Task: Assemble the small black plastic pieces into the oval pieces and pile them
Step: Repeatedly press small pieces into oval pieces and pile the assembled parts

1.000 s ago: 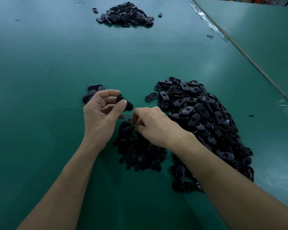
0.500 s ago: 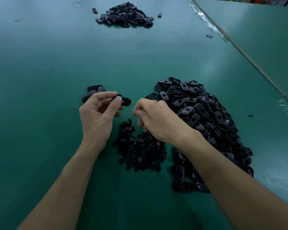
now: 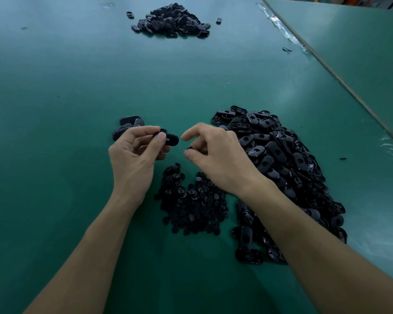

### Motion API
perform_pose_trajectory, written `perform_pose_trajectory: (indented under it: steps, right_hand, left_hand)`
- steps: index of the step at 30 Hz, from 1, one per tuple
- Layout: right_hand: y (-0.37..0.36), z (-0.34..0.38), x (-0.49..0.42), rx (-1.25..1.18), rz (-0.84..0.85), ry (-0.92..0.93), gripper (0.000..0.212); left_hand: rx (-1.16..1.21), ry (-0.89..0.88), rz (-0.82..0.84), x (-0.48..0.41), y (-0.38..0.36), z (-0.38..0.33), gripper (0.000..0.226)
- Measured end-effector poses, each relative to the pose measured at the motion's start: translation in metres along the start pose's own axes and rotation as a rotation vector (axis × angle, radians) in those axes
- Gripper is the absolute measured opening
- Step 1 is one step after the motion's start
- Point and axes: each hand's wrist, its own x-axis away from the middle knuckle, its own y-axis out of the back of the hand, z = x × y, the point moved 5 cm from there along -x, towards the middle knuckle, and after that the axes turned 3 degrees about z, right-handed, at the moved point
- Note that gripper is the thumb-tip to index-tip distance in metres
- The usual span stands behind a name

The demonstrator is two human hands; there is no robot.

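Fitting step: pinching an oval piece (image 3: 172, 140) in left hand (image 3: 134, 157), small black piece (image 3: 190, 147) in right hand (image 3: 220, 155), just apart; next likely calls for aligning and pressing home.

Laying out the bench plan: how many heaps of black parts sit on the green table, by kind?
Oval-piece heaps: 3, the large heap, the small cluster and the far heap.
Small-piece heaps: 1, the centre heap.
Total: 4 heaps.
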Motion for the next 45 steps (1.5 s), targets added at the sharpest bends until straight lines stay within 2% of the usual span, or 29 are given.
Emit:
perform_pose_trajectory:
  steps: [6,16,25,32,38,45]
  right_hand:
    - [0.005,0.001,-0.002,-0.008,-0.085,0.006,0.007]
    - [0.004,0.009,-0.002,-0.005,-0.100,0.051,0.018]
    - [0.002,0.010,-0.003,-0.032,-0.075,0.053,0.007]
    - [0.004,0.012,-0.004,0.003,-0.110,0.064,0.016]
    - [0.003,0.006,-0.003,0.015,-0.121,0.009,0.009]
    - [0.002,0.006,-0.002,0.038,-0.130,0.010,0.009]
  left_hand:
    - [0.026,0.008,-0.006,0.000,0.000,0.000,0.010]
    - [0.013,0.028,0.047,0.002,-0.004,0.000,0.011]
    - [-0.001,-0.014,0.173,0.005,-0.011,-0.005,0.016]
    - [0.002,-0.020,0.178,0.005,-0.011,-0.004,0.015]
    - [-0.019,-0.013,0.194,0.005,-0.012,-0.005,0.017]
    - [-0.055,-0.002,0.222,0.007,-0.014,-0.003,0.020]
